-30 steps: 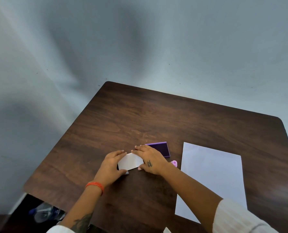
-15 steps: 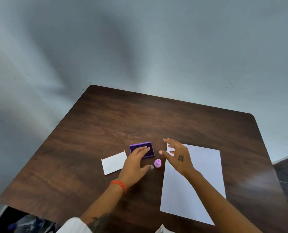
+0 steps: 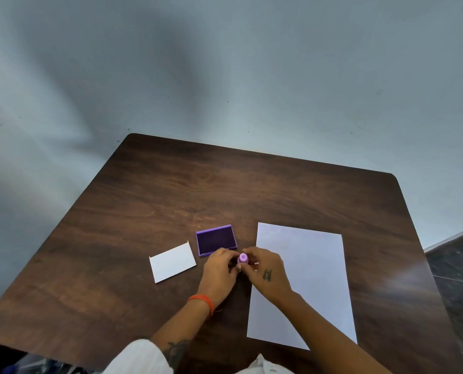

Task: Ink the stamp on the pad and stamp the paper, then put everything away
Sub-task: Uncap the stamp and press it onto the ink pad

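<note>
Pink stamp (image 3: pixel 243 258) sits pinched between both hands' fingers (image 3: pixel 247 252).

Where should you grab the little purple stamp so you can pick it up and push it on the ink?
Grab the stamp by its round knob on top, coming straight down from above with fingertips on opposite sides. It stands upright beside the open ink pad, so its printing face stays underneath. The left hand and right hand already close around it that way.
</note>
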A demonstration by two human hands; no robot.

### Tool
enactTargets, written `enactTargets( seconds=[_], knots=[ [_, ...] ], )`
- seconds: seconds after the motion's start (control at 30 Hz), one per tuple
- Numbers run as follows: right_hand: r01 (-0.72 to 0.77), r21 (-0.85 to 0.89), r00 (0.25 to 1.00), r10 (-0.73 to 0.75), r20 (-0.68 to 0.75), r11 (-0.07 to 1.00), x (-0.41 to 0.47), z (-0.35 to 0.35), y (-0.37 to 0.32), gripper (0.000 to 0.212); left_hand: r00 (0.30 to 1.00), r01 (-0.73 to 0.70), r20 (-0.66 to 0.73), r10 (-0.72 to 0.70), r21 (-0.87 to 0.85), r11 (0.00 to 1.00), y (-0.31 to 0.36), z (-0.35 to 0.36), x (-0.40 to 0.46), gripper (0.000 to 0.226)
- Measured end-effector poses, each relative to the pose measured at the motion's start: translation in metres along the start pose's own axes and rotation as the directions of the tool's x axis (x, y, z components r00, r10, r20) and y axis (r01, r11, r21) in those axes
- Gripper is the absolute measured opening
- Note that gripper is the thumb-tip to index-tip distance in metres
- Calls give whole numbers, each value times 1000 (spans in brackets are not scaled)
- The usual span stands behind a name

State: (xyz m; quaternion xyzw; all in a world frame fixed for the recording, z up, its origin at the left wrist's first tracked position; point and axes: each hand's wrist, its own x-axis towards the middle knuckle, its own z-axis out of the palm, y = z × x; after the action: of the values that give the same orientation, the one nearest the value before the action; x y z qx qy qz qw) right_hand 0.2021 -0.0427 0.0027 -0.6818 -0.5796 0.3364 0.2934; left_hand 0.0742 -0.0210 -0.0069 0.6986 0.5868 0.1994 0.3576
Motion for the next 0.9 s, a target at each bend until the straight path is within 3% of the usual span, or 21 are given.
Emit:
enactTargets(
  seconds=[0.27, 0.5, 0.7, 0.9],
  knots=[
    [-22, -27, 1000, 23, 9, 999, 5, 4, 3, 21, 1000, 19, -9, -19, -6, 1000, 0, 1, 0, 26],
    [-92, 255, 991, 115, -75, 963, 6, -7, -5, 20, 995, -67, -82, 57, -122, 990, 7, -12, 1, 27],
    [-172, 420, 983, 184, 12, 891, 3, -17, -12, 27, 992, -74, -111, 57, -157, 985, 10, -22, -3, 27],
    [-150, 381, 988, 124, 92, 912, -3, -19, -11, 31, 991, -103, -101, 93, -101, 990, 8, -28, -9, 27]
  ],
)
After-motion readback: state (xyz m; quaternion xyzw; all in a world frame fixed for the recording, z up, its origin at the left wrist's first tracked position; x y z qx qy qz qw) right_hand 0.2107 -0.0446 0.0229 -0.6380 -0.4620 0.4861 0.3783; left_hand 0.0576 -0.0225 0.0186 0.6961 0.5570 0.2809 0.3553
